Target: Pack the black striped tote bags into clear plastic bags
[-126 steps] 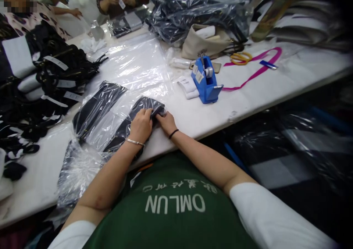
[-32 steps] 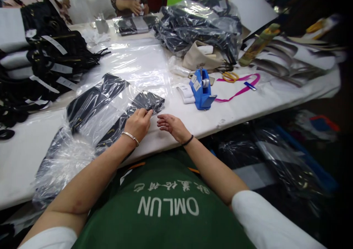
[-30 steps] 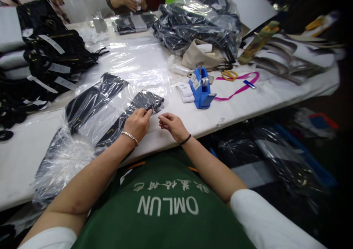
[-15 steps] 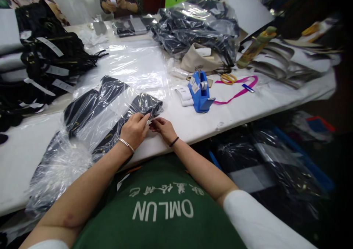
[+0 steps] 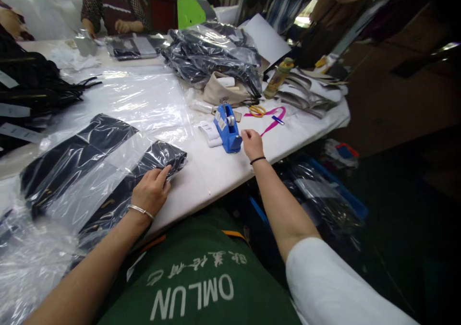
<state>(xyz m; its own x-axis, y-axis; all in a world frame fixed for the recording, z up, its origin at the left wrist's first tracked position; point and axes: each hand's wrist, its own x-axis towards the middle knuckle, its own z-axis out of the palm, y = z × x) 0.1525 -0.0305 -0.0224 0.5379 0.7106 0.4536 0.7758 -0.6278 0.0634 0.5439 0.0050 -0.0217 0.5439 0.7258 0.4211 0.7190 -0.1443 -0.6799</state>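
The left hand (image 5: 151, 190) is laid flat, fingers spread, on the near end of a bagged garment (image 5: 144, 174), which is pressed against the counter (image 5: 201, 181) close to its near edge. The right hand (image 5: 252, 144) is held loosely curled just beside the tape dispenser (image 5: 227, 129), fingertips near its cutter; whether tape is pinched cannot be told.

The garment is judged soft, light and limp; its clear film looks slippery and crinkly, so it is best held by pressing flat or pinching the folded end. The dispenser appears rigid and weighty enough to stand firm.

Farther along the counter lie labels (image 5: 211, 134), scissors (image 5: 257, 110), a pink ribbon (image 5: 272, 121) and a heap of bagged goods (image 5: 212, 56). The bag's open mouth is hard to make out through glare. A person (image 5: 111, 13) at the far edge is cut off.
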